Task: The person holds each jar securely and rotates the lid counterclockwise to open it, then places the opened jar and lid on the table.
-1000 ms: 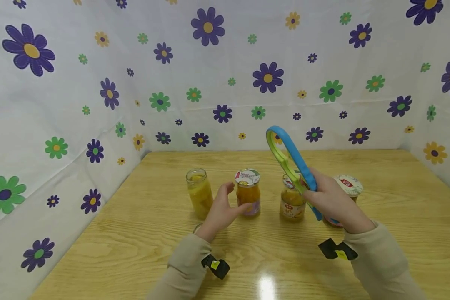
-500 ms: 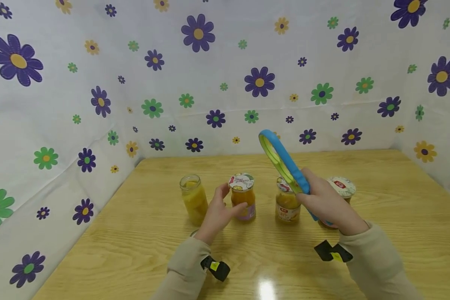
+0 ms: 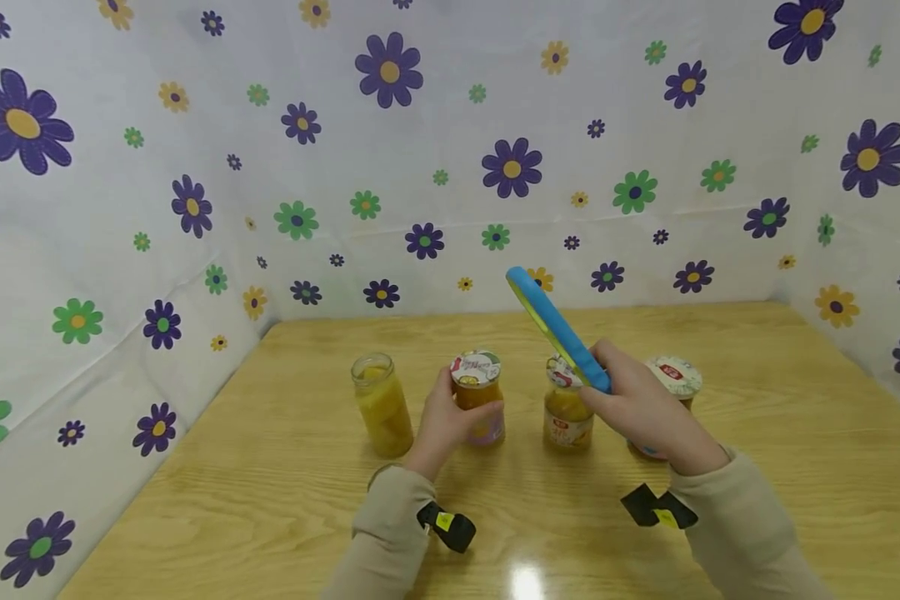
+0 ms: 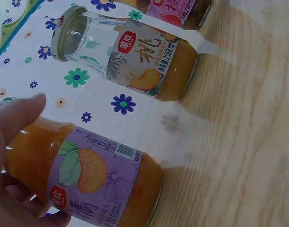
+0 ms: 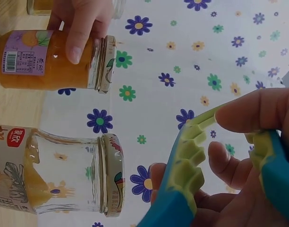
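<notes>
Our left hand (image 3: 450,421) is curled about a rounded glass jar with orange contents, a purple label and a printed white lid (image 4: 104,175); thumb and fingers bear on opposite sides, spread to the body's width. This jar stands upright on the pale wood-grain table (image 3: 270,483), left of centre in the head view.

With our right hand (image 3: 637,404) we grip a looped blue tool with a lime-green, scalloped inner face (image 3: 562,333). Thumb and fingers are closed around its two arms, and a gap separates the arms. We hold it raised above the table, its looped end angled up and away from us; the right wrist view shows it apart from the lids.

Between our hands stands a clear glass jar with a peach label, partly filled and lidded (image 3: 568,421). Left of our left hand we find a tall, open-mouthed glass jar with yellow contents (image 3: 385,412). Behind our right hand, partly hidden, is a jar with a white lid bearing a red mark (image 3: 675,377). White cloth printed with flowers (image 3: 435,125) backs the table.
</notes>
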`<state>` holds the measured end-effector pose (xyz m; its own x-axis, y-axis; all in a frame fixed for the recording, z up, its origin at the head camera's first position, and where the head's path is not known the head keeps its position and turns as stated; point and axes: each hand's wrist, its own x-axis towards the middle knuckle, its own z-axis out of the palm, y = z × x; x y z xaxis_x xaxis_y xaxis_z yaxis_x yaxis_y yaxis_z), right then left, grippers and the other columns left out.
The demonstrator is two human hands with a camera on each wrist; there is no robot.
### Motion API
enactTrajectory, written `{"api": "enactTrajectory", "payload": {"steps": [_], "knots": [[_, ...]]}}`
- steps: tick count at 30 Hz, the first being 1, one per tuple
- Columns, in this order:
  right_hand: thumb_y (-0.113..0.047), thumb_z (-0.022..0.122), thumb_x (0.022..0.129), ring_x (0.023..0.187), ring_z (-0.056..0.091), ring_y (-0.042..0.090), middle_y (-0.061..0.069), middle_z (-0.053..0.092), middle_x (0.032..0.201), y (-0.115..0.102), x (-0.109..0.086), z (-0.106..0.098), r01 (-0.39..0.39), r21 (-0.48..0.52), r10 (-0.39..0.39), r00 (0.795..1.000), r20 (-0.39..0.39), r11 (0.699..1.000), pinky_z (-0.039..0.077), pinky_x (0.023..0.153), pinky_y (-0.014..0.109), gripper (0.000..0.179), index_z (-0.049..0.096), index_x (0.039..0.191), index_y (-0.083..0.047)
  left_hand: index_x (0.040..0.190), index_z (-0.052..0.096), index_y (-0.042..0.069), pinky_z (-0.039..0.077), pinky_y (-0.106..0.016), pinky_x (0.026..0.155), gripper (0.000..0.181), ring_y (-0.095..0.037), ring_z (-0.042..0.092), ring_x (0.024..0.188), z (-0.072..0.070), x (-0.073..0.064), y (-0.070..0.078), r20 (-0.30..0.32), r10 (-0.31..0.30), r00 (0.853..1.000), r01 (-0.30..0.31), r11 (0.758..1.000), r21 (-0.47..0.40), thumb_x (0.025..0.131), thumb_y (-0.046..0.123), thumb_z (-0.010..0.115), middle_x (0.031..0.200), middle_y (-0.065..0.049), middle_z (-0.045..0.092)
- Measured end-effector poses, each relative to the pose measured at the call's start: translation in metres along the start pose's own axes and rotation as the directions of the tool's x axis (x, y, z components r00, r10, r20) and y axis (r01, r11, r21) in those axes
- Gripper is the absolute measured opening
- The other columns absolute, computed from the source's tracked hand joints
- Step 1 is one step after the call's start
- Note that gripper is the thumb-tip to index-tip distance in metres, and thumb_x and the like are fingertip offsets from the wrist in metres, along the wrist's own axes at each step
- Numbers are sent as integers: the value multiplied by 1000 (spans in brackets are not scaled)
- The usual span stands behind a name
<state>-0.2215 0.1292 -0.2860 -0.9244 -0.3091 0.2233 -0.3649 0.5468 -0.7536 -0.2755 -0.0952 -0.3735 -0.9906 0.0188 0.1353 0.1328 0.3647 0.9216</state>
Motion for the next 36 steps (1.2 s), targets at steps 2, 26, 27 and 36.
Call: {"api": "enactTrajectory", "payload": {"steps": [2,26,27,36], "knots": [[-3,51,83,52,36,16,8,38,68,-1,0,-1,3,-2,-3,1000,-1,1000,33,46,27,19,43,99,4,129,33,5,34,-44,94,69,-28,42,115,0,1,-1,1,16,1000,-16,1000,9,73,17,73,124,-13,45],[-4,51,85,57,36,17,12,41,79,-3,0,-2,32,-43,-32,999,0,999,33,46,28,23,43,103,8,128,36,7,37,-42,91,67,-27,42,115,-8,1,1,115,38,993,-37,999,-5,73,15,73,122,-9,48],[-4,51,85,57,36,17,12,41,80,-3,0,-2,29,-44,-29,1000,4,999,33,46,28,23,43,103,8,127,37,7,38,-42,91,66,-27,43,115,-9,0,2,121,39,992,-38,999,-7,73,14,73,122,-9,48],[-3,50,84,60,38,19,13,40,80,-2,1,1,30,-55,-29,1000,12,998,35,49,28,21,42,100,7,126,36,7,38,-45,90,66,-29,42,114,-12,-1,3,176,32,984,-37,999,21,72,16,73,122,-10,48]]}}
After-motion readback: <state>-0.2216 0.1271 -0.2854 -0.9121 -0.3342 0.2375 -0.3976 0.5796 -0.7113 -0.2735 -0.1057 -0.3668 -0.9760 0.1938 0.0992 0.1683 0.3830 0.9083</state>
